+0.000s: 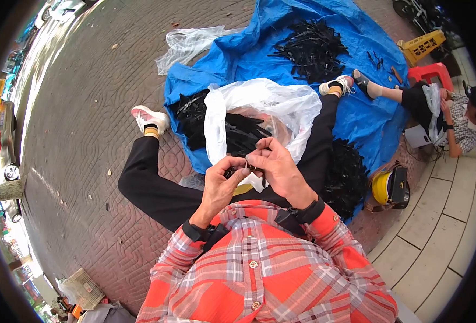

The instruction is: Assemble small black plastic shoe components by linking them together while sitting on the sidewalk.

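Observation:
Above my lap both hands come together, fingertips pinched on a small dark strap-like piece (256,171) with a bit of shine on it. My left hand (223,185) closes thumb against fingers at its left end. From the other side my right hand (283,171) grips it between thumb and forefinger; the fingers hide much of its shape. Just beyond lies an open white plastic bag (297,102), with black strips (243,133) inside. The bag rests between my legs on a blue tarp (369,121). Left of it is a heap of black strips (193,124).
More black strips lie in a far heap (312,51) and another heap (346,180) beside my right leg. A person (456,116) sits at the right near a red stool (437,71). A yellow-and-black object (388,188) stands nearby. Clear plastic (187,47) lies far left.

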`<action>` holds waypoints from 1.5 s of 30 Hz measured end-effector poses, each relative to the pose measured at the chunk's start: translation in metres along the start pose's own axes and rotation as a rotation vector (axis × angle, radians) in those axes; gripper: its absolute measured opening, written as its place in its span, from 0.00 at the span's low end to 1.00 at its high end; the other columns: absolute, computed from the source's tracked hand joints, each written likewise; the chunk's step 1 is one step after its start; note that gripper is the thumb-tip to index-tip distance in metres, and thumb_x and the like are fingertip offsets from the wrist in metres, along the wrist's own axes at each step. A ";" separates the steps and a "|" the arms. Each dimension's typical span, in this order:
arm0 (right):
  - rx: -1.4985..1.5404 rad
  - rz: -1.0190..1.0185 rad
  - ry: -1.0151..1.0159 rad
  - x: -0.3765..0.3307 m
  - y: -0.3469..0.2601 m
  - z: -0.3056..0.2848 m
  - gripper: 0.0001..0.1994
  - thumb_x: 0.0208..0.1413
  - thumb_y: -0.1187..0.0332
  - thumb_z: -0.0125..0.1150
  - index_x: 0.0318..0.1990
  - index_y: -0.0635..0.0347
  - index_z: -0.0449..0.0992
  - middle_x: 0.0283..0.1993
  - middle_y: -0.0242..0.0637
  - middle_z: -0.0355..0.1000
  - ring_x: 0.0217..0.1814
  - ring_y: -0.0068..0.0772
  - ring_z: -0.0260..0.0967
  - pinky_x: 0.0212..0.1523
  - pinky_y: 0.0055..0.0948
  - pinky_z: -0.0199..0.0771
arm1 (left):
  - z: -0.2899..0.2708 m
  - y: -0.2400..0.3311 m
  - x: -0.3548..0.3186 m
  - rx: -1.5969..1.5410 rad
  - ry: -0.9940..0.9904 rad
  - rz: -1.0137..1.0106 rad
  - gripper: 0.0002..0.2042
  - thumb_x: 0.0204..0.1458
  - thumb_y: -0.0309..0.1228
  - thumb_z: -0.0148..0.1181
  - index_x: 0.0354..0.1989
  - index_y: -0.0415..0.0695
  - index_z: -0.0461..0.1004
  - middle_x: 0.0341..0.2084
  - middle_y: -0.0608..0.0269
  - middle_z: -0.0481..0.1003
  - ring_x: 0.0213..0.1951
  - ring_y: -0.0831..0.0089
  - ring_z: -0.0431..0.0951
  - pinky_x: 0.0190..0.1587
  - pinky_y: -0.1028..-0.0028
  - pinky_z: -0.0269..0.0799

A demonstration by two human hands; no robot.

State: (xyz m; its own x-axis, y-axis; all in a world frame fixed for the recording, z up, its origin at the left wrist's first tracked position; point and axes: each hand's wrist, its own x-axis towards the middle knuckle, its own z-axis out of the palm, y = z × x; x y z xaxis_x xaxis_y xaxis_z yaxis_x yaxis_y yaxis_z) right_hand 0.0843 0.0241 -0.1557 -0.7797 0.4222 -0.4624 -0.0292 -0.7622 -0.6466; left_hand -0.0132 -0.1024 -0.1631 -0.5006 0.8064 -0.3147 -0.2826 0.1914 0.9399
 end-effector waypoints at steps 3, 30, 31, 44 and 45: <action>0.087 0.079 -0.018 -0.001 -0.003 -0.008 0.19 0.44 0.79 0.59 0.42 0.63 0.58 0.33 0.38 0.66 0.29 0.21 0.63 0.25 0.19 0.61 | 0.003 0.002 0.001 -0.022 -0.027 0.034 0.08 0.49 0.25 0.58 0.36 0.36 0.72 0.26 0.68 0.72 0.28 0.85 0.69 0.31 0.84 0.65; -0.242 -0.033 -0.192 -0.005 -0.004 -0.022 0.21 0.50 0.71 0.60 0.47 0.63 0.57 0.25 0.26 0.63 0.25 0.13 0.58 0.27 0.12 0.57 | -0.015 -0.001 0.007 -0.335 -0.004 -0.252 0.15 0.56 0.38 0.50 0.39 0.36 0.71 0.17 0.74 0.63 0.16 0.87 0.57 0.16 0.85 0.50; -0.332 -0.100 -0.183 -0.004 -0.002 -0.020 0.20 0.50 0.71 0.60 0.47 0.63 0.58 0.25 0.26 0.63 0.25 0.12 0.57 0.27 0.12 0.57 | -0.010 0.001 0.004 -0.265 -0.072 -0.319 0.17 0.57 0.40 0.48 0.40 0.37 0.71 0.17 0.73 0.63 0.16 0.88 0.56 0.15 0.85 0.48; -0.703 -0.054 -0.235 -0.011 -0.011 -0.022 0.14 0.51 0.76 0.55 0.43 0.64 0.61 0.23 0.31 0.66 0.25 0.19 0.63 0.26 0.21 0.63 | -0.002 0.009 0.000 -0.133 -0.093 -0.209 0.08 0.54 0.32 0.53 0.30 0.38 0.71 0.19 0.69 0.70 0.17 0.86 0.60 0.18 0.85 0.54; -0.782 -0.144 -0.192 -0.010 -0.009 -0.020 0.14 0.49 0.77 0.56 0.42 0.63 0.61 0.23 0.33 0.66 0.25 0.23 0.65 0.26 0.24 0.64 | -0.001 0.009 -0.002 0.026 -0.089 -0.126 0.08 0.53 0.31 0.54 0.31 0.37 0.72 0.20 0.68 0.71 0.20 0.85 0.64 0.21 0.83 0.58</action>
State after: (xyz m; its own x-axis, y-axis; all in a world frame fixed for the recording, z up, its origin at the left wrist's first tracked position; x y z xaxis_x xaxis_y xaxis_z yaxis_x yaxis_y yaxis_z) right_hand 0.1046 0.0366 -0.1578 -0.8972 0.3443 -0.2766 0.2522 -0.1147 -0.9609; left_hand -0.0155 -0.1032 -0.1537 -0.3872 0.8214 -0.4188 -0.3169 0.3080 0.8971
